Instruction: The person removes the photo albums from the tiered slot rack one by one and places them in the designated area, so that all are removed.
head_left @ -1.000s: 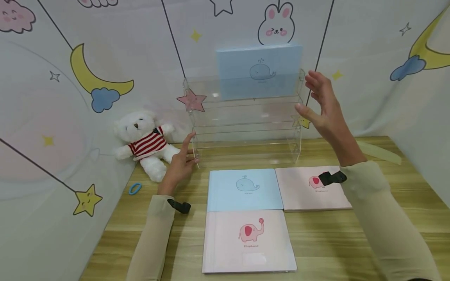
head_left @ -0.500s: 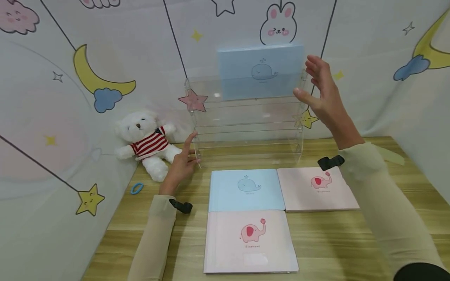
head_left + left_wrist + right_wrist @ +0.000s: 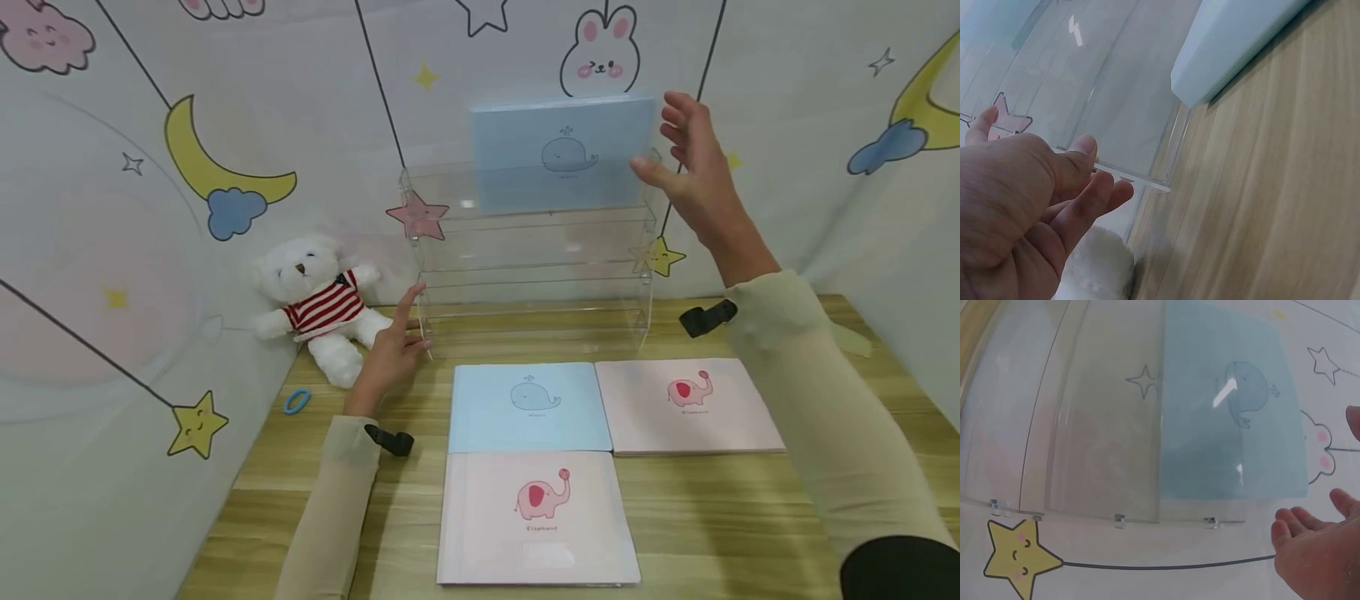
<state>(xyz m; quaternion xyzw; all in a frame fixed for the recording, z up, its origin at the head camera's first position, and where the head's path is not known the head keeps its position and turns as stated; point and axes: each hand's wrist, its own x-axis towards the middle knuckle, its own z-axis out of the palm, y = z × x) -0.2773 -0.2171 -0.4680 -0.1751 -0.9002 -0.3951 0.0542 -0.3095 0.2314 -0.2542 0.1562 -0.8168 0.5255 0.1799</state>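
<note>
A clear acrylic book rack (image 3: 525,273) with several tiers stands against the back wall. In its top tier leans a light blue book (image 3: 510,146) with a whale drawing, toward the right side. My left hand (image 3: 390,354) grips the rack's left side edge low down; the left wrist view shows the thumb and fingers on either side of the panel. My right hand (image 3: 701,171) is raised beside the blue book's right edge, fingers loosely bent and thumb spread. In the right wrist view its fingertips (image 3: 1282,534) stand just off the book's corner, holding nothing.
On the wooden table lie another blue whale book (image 3: 487,417), a pink elephant book (image 3: 487,533) in front of it and another pink elephant book (image 3: 637,408) to its right. A white teddy bear (image 3: 330,312) and a blue ring (image 3: 297,402) are at left.
My right hand has risen along the right side of the rack, up to the blue book's upper corner. My left hand stays at the rack's edge; the view has shifted slightly.
</note>
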